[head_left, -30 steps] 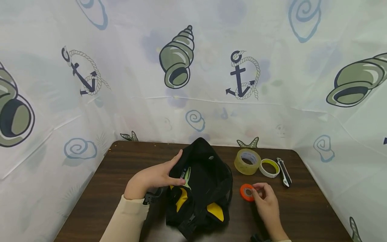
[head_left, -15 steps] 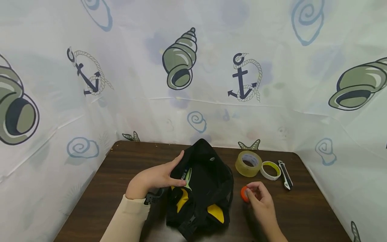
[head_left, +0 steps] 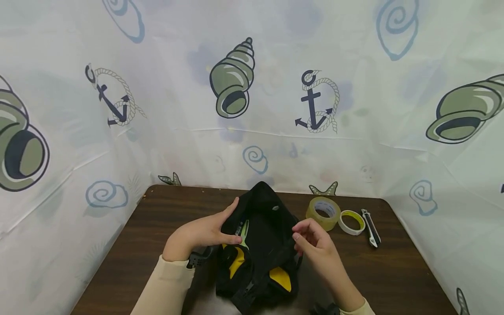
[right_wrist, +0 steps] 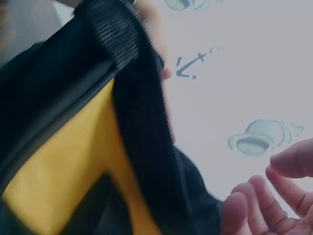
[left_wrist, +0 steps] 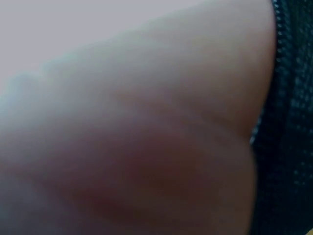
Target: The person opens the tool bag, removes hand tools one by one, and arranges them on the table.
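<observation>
A black bag [head_left: 271, 253] with yellow panels and a buckle strap stands with its mouth spread on the table. My left hand [head_left: 201, 232] holds its left rim, thumb inside the mouth and fingers behind the fabric. A light green, slender item [head_left: 245, 232] shows inside, beside the thumb. At the bag's right rim is my right hand [head_left: 316, 245], its fingers loosely bent. The right wrist view shows the fingertips [right_wrist: 257, 183] beside the bag's edge, nothing visible between thumb and fingers. No orange tape roll shows in any current view. Blurred skin and dark fabric [left_wrist: 293, 117] fill the left wrist view.
Behind and right of my right hand lie a clear packing tape roll [head_left: 323, 213], a white tape roll with a yellow inside [head_left: 351, 222] and a box cutter [head_left: 371, 228]. The dark wooden table [head_left: 393, 267] ends at a printed curtain [head_left: 275, 96].
My right hand lifted the orange tape roll from the table and moved left to the bag's rim; the roll is now out of sight. The left hand stays on the rim.
</observation>
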Motion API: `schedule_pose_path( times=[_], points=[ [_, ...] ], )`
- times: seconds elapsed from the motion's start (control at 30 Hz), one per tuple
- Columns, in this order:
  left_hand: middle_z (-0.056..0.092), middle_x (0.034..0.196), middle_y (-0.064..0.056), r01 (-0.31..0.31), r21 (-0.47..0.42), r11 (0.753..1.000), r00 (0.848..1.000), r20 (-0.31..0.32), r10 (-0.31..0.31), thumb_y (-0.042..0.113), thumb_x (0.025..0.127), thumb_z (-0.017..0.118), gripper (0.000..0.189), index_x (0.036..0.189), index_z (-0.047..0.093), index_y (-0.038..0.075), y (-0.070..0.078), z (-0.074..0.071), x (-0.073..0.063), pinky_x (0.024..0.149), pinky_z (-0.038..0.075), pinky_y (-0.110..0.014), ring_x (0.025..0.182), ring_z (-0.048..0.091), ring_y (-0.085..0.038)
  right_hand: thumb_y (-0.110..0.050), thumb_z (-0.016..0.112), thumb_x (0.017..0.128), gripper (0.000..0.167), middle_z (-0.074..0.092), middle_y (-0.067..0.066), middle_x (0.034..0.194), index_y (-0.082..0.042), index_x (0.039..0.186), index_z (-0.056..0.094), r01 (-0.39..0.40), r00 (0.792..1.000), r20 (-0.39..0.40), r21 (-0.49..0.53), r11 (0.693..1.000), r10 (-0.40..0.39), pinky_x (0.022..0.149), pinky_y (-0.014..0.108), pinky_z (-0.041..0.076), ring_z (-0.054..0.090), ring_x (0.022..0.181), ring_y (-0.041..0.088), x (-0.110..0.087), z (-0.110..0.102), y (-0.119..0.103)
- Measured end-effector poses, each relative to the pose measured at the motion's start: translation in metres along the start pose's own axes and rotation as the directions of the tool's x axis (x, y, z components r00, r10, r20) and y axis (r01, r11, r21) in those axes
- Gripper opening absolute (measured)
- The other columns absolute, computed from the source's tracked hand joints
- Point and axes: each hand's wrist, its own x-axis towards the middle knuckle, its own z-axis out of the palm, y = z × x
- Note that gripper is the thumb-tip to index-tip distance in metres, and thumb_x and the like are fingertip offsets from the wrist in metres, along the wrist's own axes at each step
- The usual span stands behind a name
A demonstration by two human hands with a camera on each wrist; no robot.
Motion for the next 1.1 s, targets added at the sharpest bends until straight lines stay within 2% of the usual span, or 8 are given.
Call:
schedule_pose_path(
  times=[0.1,0.23,0.37,0.47,0.67,0.83,0.97,1.1],
  points=[
    [0.014,0.184,-0.005,-0.003,0.003,1.0,1.0,-0.002,0.003,0.064,0.094,0.078,0.119,0.173,-0.008,0.046,0.0,0.0,0.0,0.127,0.038,-0.065,0.163,0.037,-0.038,-0.008,0.066,0.109,0.016,0.062,0.018,0.098,0.002,0.121,0.063,0.041,0.999,0.023,0.029,0.999,-0.042,0.074,0.032,0.065,0.067,0.08,0.022,0.007,0.008,-0.008],
    [0.016,0.184,-0.005,0.0,0.009,1.0,1.0,-0.006,0.0,0.064,0.094,0.078,0.119,0.174,-0.007,0.044,0.001,0.0,0.001,0.127,0.038,-0.065,0.163,0.038,-0.038,-0.004,0.065,0.108,0.019,0.062,0.018,0.102,0.009,0.122,0.06,0.071,0.996,0.04,0.082,0.994,-0.074,0.079,0.03,0.066,0.068,0.084,0.019,0.016,0.019,-0.013],
    [0.017,0.184,-0.006,0.002,0.014,1.0,1.0,-0.006,-0.002,0.065,0.094,0.079,0.12,0.175,-0.007,0.043,0.002,0.0,0.001,0.127,0.038,-0.064,0.162,0.04,-0.038,-0.007,0.065,0.109,0.024,0.062,0.016,0.107,0.009,0.125,0.059,0.003,0.996,0.083,0.105,0.994,-0.012,0.084,0.03,0.065,0.07,0.089,0.021,0.02,0.03,-0.014],
    [0.019,0.183,-0.006,0.004,0.022,1.0,1.0,-0.011,-0.004,0.066,0.093,0.079,0.12,0.175,-0.006,0.042,0.003,0.0,0.001,0.127,0.039,-0.064,0.161,0.041,-0.037,-0.013,0.066,0.11,0.025,0.062,0.02,0.111,0.003,0.128,0.06,-0.067,0.992,0.115,0.091,0.994,0.056,0.088,0.029,0.065,0.07,0.093,0.023,0.025,0.035,-0.014],
    [0.019,0.183,-0.005,0.007,0.035,0.999,1.0,-0.024,-0.006,0.065,0.093,0.078,0.12,0.175,-0.006,0.043,0.003,-0.001,0.002,0.127,0.038,-0.064,0.162,0.041,-0.037,-0.02,0.066,0.111,0.029,0.061,0.022,0.116,-0.001,0.132,0.06,-0.118,0.981,0.162,0.062,0.991,0.107,0.092,0.028,0.063,0.069,0.1,0.031,0.039,0.039,-0.015],
    [0.018,0.184,-0.006,0.003,0.023,1.0,1.0,-0.019,-0.002,0.062,0.094,0.079,0.12,0.175,-0.007,0.041,0.0,0.0,0.002,0.128,0.037,-0.065,0.163,0.039,-0.037,-0.026,0.065,0.112,0.034,0.062,0.024,0.119,-0.001,0.134,0.06,-0.16,0.957,0.247,0.007,0.987,0.154,0.094,0.032,0.062,0.07,0.104,0.037,0.054,0.042,-0.016],
    [0.02,0.183,-0.007,-0.001,0.02,1.0,1.0,-0.02,0.001,0.063,0.093,0.08,0.121,0.176,-0.005,0.039,-0.001,0.001,0.001,0.128,0.037,-0.065,0.162,0.04,-0.037,-0.032,0.066,0.111,0.035,0.065,0.017,0.117,-0.005,0.134,0.06,-0.231,0.925,0.297,-0.053,0.972,0.236,0.101,0.042,0.062,0.071,0.104,0.028,0.062,0.047,-0.017],
    [0.021,0.183,-0.007,-0.001,0.018,1.0,1.0,-0.02,0.002,0.065,0.092,0.08,0.122,0.176,-0.005,0.04,-0.001,0.001,0.001,0.127,0.039,-0.065,0.161,0.042,-0.037,-0.035,0.067,0.11,0.036,0.066,0.011,0.116,-0.008,0.132,0.06,-0.29,0.905,0.3,-0.082,0.954,0.301,0.106,0.051,0.061,0.074,0.102,0.021,0.07,0.051,-0.019]
  ],
)
